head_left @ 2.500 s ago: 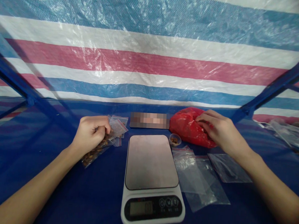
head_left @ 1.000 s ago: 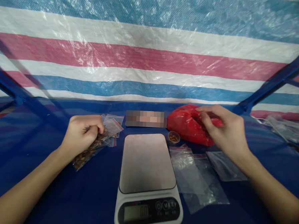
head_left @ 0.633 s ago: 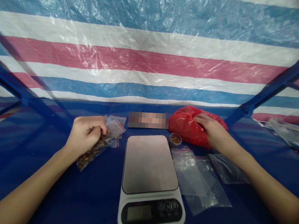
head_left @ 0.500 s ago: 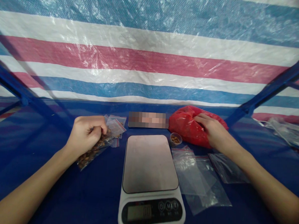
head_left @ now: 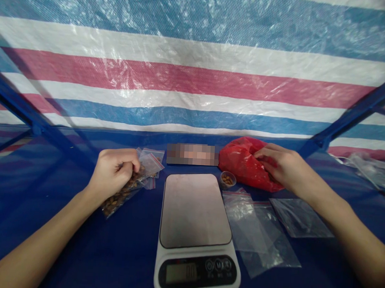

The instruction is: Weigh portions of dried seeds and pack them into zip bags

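striped sheeting [head_left: 196,77]: one, blue, white and red; backdrop.

blue table [head_left: 122,254]: one, under all items below.

digital scale [head_left: 197,211]: one, white body, metal plate, centre; display faint, seemingly zeros.

flat clear bags [head_left: 258,237]: zip-top, overlapping, just right of the scale; another flat bag [head_left: 301,218] lies beyond them, by the right forearm.

red bag [head_left: 243,159]: one, crumpled plastic, behind the scale and to the right; contents not visible.

right hand [head_left: 283,166]: fingers partly bent, thumb near forefinger, tips among the folds of the red bag; whether they pinch anything cannot be told. step in hand, as judged: fingering at the red bag's folds. next move, as judged, calls for a narrow pinch and a light draw, without dragging the plastic into the cup.

left hand [head_left: 113,174]: fingers curled in, thumb folded against them, over the filled bags; how firmly it grips, if at all, cannot be told.

filled bags [head_left: 117,200]: clear, zip-top, brown pieces inside, left of the scale; count uncertain.

small cup [head_left: 224,186]: one, clear, just beside the red bag.

brown pieces [head_left: 228,180]: several, in the cup.
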